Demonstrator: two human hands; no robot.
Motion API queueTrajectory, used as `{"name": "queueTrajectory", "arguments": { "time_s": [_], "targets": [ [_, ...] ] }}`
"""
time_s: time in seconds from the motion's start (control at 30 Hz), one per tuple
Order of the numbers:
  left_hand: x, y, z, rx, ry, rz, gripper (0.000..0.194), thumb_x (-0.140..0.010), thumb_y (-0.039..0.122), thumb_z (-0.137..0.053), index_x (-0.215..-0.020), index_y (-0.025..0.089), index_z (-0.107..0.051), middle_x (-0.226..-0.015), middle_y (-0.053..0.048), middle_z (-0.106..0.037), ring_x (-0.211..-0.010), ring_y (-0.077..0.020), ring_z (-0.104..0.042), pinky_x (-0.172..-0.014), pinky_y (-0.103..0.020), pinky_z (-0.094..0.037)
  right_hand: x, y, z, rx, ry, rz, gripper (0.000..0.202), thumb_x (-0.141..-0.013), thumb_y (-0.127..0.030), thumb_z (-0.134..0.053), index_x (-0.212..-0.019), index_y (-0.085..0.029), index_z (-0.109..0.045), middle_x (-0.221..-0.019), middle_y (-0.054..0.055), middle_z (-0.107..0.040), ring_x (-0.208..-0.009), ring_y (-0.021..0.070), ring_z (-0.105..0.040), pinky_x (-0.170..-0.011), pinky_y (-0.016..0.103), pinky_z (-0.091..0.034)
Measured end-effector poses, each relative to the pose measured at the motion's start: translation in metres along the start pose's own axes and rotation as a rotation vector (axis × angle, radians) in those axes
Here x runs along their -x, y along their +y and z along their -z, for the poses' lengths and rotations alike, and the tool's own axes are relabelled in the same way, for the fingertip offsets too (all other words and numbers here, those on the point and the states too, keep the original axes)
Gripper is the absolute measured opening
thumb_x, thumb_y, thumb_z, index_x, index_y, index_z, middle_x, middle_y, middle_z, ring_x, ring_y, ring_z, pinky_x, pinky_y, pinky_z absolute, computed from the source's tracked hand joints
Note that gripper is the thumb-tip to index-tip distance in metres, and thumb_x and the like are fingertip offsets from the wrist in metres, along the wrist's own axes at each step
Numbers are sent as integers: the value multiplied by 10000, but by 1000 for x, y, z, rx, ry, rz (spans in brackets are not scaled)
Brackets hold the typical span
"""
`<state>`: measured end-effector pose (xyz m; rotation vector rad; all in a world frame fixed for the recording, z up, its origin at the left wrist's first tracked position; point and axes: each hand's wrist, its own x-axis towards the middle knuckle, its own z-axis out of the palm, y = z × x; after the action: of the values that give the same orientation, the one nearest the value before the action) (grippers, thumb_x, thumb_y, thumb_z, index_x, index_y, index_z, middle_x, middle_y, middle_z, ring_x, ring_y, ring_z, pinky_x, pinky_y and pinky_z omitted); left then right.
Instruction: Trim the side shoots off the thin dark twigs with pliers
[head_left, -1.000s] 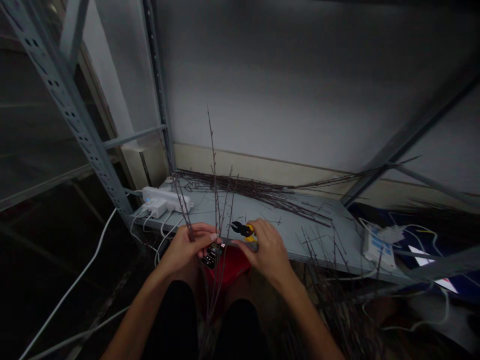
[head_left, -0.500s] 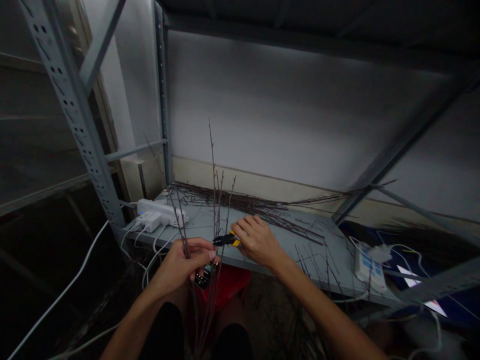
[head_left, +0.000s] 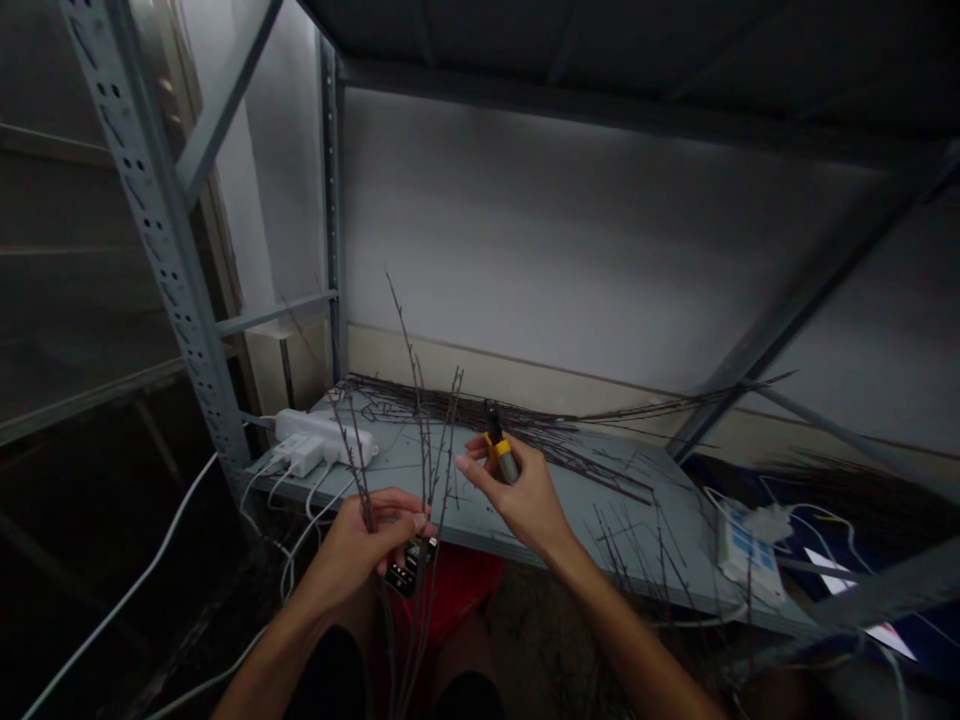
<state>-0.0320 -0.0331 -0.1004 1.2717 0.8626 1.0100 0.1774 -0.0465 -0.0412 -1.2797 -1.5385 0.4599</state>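
Observation:
Several thin, budded twigs (head_left: 424, 450) stand upright in my left hand (head_left: 379, 530), whose fingers are closed round them below the middle. Their lower ends run down between my knees. My right hand (head_left: 521, 490) is wrapped round pliers (head_left: 498, 440) with yellow and grey handles and a dark head pointing up. The pliers are apart from the twigs, to their right. Just under my left fingers shows a small black device (head_left: 410, 565); what supports it is hidden. Behind my hands, a heap of dark twigs (head_left: 480, 405) lies along the back of the shelf.
A white power strip (head_left: 322, 430) with plugs and cables lies at the shelf's left. Another white strip (head_left: 750, 555) is at the right. Metal uprights (head_left: 165, 240) and braces frame the grey shelf (head_left: 480, 515). A red stool (head_left: 465, 590) is below.
My right hand has drawn the pliers away from the twigs and turned them upright. The twigs have tilted slightly in my left hand, and the view has shifted a little.

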Motion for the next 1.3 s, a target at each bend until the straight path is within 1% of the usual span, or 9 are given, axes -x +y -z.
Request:
{"name": "queueTrajectory", "arguments": {
  "time_s": [0.1,0.23,0.37,0.47,0.57,0.7,0.83,1.03,1.3],
  "targets": [
    [1,2,-3,-15,-26,6,340,-714,424,-811,-886,135,-760,-803,-145,-805,-457,-117,-567,-381,-175,-304,-5,-9,-12,-77,-72,-11,297,-789,-405,-789,-962,-180,-701,-908,42,-748,-662,152,-611,-620,272,-489],
    [1,4,-6,-39,-54,13,344,-717,435,-817,-882,139,-757,-789,-125,-797,-455,-111,-553,-383,-178,-336,-10,-12,-23,-134,-99,-13,273,-775,-389,-795,-917,-179,-692,-837,19,-706,-731,177,-640,-674,280,-505],
    [-4,8,-9,-4,-80,-82,351,-804,449,-766,-991,154,-749,-856,-85,-786,-404,-64,-498,-374,-174,-349,-10,-15,-27,-124,-112,-10,225,-787,-366,-781,-866,-176,-691,-793,6,-687,-752,187,-647,-694,279,-506],
    [-12,8,-15,69,-44,-147,338,-869,462,-708,-947,135,-741,-801,-55,-762,-313,-3,-387,-365,-168,-340,-10,-19,-23,-67,-135,17,194,-835,-367,-738,-858,-181,-689,-786,4,-698,-753,186,-657,-697,275,-504],
    [-18,4,-23,168,2,-140,335,-858,458,-727,-880,124,-718,-734,-30,-734,-282,21,-328,-345,-156,-312,-14,-25,-8,169,-151,166,186,-906,-382,-675,-909,-196,-689,-850,14,-721,-802,190,-665,-753,288,-495],
    [-19,-1,-28,250,107,-119,378,-820,491,-754,-899,127,-688,-766,-40,-742,-272,22,-350,-316,-144,-275,-24,-34,27,701,-100,408,295,-923,-426,-670,-1102,-193,-648,-1030,83,-717,-950,244,-656,-842,354,-485],
    [-17,-4,-28,244,128,-104,401,-815,499,-758,-919,121,-673,-808,-68,-762,-270,27,-370,-311,-128,-245,-32,-47,52,1065,-153,509,345,-921,-423,-684,-1165,-190,-613,-1055,96,-703,-975,270,-634,-833,390,-467],
    [-15,-7,-30,212,138,-113,423,-800,525,-758,-917,128,-670,-847,-91,-777,-261,12,-394,-290,-129,-230,-36,-65,54,1284,-198,590,341,-882,-421,-740,-1098,-194,-606,-1028,80,-688,-962,277,-614,-783,388,-428],
    [-5,5,-27,170,172,-101,479,-720,569,-795,-871,129,-683,-810,-109,-788,-256,-13,-405,-262,-133,-221,-36,-74,49,1357,-234,634,415,-851,-492,-758,-1082,-191,-589,-1017,73,-688,-931,275,-623,-748,376,-415]
  ]
}}
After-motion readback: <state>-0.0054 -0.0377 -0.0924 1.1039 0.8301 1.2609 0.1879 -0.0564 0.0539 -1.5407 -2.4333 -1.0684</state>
